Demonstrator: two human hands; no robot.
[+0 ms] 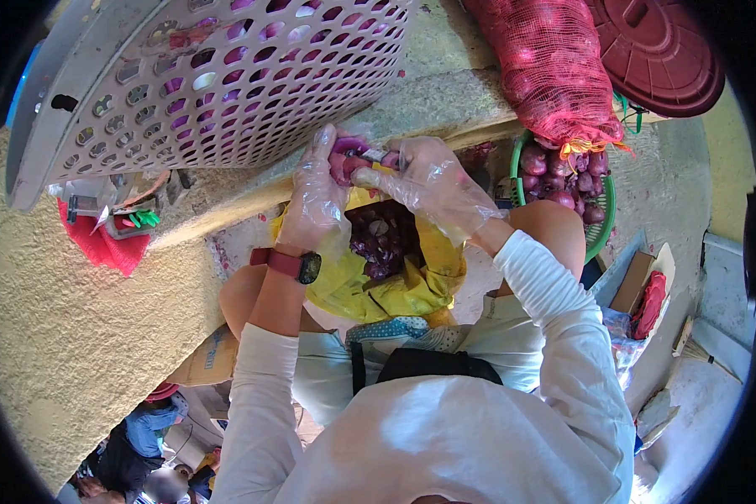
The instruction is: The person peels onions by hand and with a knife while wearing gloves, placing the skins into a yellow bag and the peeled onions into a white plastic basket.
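Both hands wear clear plastic gloves and meet above a yellow bag [437, 277]. My left hand [317, 185] is closed round a red onion [342, 165], a watch on its wrist. My right hand [433, 181] has its fingers pressed together at the onion's right side; a small blade-like piece [388, 158] shows between its fingers, too small to tell for sure. Dark purple onion skins [380, 244] lie inside the open bag, below the hands. To the right, a green basket [611, 202] holds several whole red onions [559, 168].
A large perforated basket [252, 76] of onions leans at the upper left. A red mesh sack [554, 67] of onions lies at the upper right, beside a dark red lid [659, 50]. Red cloth [101, 244] hangs at the left ledge. People are partly visible at the lower left.
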